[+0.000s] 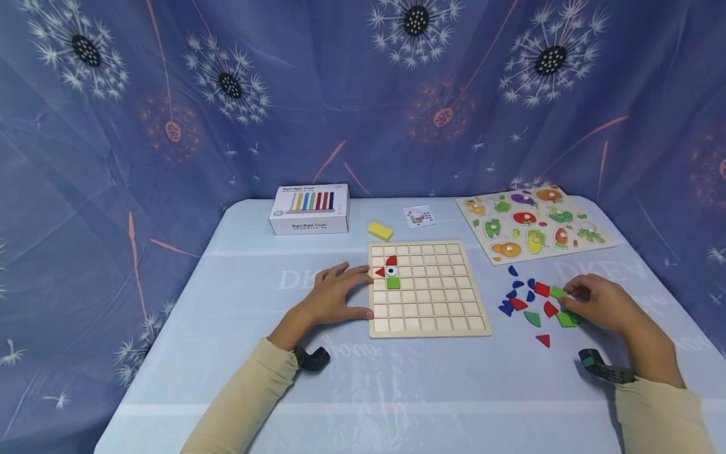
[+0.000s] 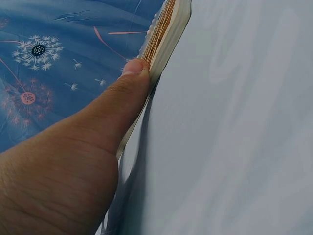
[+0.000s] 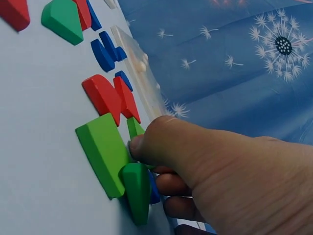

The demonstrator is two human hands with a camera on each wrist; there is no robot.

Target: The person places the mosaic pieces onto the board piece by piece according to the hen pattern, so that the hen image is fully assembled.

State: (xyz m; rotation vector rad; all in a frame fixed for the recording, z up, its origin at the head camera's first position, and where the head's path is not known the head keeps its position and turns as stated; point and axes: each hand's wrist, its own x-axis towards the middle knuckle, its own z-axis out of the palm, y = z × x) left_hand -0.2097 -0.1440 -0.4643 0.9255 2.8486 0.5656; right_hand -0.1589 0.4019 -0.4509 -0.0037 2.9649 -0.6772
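Note:
The wooden grid board (image 1: 431, 302) lies on the table with red, green and eye-printed pieces in its upper left cells. My left hand (image 1: 331, 296) rests against the board's left edge, fingers spread and the thumb (image 2: 132, 83) touching its side. Over the loose pieces, my right hand (image 1: 601, 306) pinches a light green square piece (image 1: 558, 292), partly hidden by the thumb in the right wrist view. Beside it lie another light green square (image 3: 102, 154), a dark green piece (image 3: 137, 191) and a red square (image 1: 542, 289).
Blue half-rounds (image 1: 513, 270) and a red triangle (image 1: 543, 340) lie scattered right of the board. Behind stand a vegetable puzzle board (image 1: 482, 211), a small picture card (image 1: 420, 216), a yellow block (image 1: 380, 231) and a white box (image 1: 309, 209).

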